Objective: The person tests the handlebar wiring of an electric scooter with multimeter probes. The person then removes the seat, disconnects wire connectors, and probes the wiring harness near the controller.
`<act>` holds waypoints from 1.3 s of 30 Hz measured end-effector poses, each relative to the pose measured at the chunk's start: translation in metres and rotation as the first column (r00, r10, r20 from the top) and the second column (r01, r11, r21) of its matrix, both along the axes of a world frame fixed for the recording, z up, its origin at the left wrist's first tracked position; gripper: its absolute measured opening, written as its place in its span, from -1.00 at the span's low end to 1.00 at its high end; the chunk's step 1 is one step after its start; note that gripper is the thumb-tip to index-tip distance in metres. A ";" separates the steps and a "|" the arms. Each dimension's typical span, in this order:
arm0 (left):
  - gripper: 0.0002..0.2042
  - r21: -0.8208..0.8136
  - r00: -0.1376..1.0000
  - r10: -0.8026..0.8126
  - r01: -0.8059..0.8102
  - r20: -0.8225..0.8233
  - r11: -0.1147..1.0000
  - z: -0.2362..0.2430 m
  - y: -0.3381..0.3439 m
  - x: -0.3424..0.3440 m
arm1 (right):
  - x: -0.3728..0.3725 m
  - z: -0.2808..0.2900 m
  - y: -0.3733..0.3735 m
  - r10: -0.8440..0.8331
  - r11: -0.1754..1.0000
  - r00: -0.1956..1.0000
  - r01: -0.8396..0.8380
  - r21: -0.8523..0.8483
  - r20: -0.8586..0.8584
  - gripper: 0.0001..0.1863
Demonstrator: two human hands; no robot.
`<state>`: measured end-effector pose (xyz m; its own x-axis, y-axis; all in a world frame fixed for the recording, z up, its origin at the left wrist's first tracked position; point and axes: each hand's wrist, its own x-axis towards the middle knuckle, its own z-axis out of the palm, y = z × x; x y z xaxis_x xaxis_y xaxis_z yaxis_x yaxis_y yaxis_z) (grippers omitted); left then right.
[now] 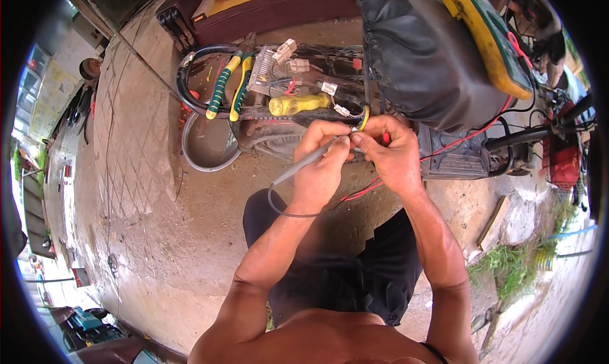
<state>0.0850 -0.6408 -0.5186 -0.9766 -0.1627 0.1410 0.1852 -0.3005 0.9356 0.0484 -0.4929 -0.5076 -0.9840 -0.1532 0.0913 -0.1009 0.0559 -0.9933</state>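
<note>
My left hand (318,173) is closed around a grey test probe (303,165), whose thin lead loops back under my wrist. Its front end points at a small white wire connector (354,129) between my fingertips. My right hand (396,158) pinches this connector, and yellow wires (365,118) rise from it. A red tip (386,137) pokes out between my right fingers; what it belongs to is partly hidden. Just beyond my hands, a yellow-handled screwdriver (298,104) rests on the vehicle frame, near loose white plugs (328,88).
Pliers with green and yellow grips (223,88) lie on the frame's left part. A yellow multimeter (491,37) leans on the black seat (425,53), with a red lead (466,135) running from it. Behind stands a maroon couch-like piece (273,18). A metal ring (212,167) hangs below the frame.
</note>
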 end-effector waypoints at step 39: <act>-0.87 -0.110 0.999 -0.039 0.038 -0.010 0.993 -0.007 -0.008 0.000 | 0.004 -0.012 0.002 0.032 0.998 0.998 -0.029 -0.054 0.059 -0.80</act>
